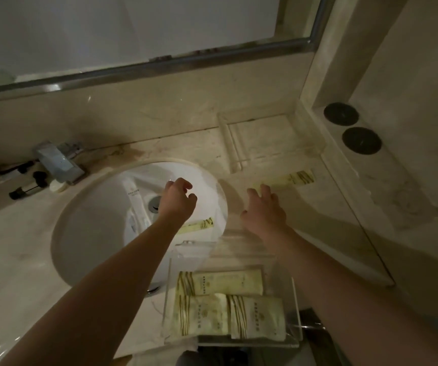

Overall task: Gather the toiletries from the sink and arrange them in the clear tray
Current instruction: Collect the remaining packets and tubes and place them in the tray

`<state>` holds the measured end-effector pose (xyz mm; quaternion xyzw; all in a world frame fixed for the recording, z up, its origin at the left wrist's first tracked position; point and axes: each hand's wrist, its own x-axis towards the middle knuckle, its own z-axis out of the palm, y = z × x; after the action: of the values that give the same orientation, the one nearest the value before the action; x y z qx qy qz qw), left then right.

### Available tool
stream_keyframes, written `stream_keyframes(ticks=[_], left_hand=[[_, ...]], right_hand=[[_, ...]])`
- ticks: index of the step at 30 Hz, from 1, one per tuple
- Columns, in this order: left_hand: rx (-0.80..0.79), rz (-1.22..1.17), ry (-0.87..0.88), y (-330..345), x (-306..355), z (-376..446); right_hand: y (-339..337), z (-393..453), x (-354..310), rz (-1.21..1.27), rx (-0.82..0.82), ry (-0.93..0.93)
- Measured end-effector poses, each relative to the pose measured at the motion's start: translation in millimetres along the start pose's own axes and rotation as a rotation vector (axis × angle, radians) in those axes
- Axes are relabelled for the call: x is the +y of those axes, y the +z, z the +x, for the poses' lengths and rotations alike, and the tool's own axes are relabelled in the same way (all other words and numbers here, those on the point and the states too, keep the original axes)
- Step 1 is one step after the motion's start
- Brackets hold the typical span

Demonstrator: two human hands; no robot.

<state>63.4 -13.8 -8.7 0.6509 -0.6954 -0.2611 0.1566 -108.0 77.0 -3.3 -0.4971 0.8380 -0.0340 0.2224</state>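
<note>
Both hands grasp nothing: left hand [177, 199] loosely curled over the sink [86, 233], right hand [264, 210] spread above the counter. Two packets lie in the sink, a white packet [133, 199] and a green packet [199, 225]; one counter packet [291, 178] lies far right. Three more fill the near clear tray [295, 307].

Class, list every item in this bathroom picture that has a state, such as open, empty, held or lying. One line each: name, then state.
Left hand: loosely curled over the sink, holding nothing.
Right hand: open, fingers spread above the counter.
Clear tray: holds three pale packets lying flat.
Sink: dry-looking, a white sachet and a green packet inside.
Green packet: lying in the sink.
Counter packet: lying flat beyond the right hand.
</note>
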Motion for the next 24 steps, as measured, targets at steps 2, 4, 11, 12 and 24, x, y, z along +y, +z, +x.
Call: stream_keyframes(ticks=[2, 4, 11, 12, 24], left_hand=[[-0.083, 0.071, -0.05, 11, -10, 12], [-0.22, 0.162, -0.075, 23, -19, 22], [-0.517, 0.357, 0.004, 74, -47, 38], [-0.548, 0.384, 0.02, 81, -51, 38], [-0.661, 0.658, 0.149, 107, -60, 34]], right_hand=[[1, 14, 1, -0.011, 0.0, 0.002], [2, 27, 3, -0.018, -0.006, 0.018], [25, 44, 12, -0.158, 0.147, -0.036], [27, 44, 14, -0.17, 0.191, -0.05], [40, 42, 11, -0.129, 0.4, -0.051]])
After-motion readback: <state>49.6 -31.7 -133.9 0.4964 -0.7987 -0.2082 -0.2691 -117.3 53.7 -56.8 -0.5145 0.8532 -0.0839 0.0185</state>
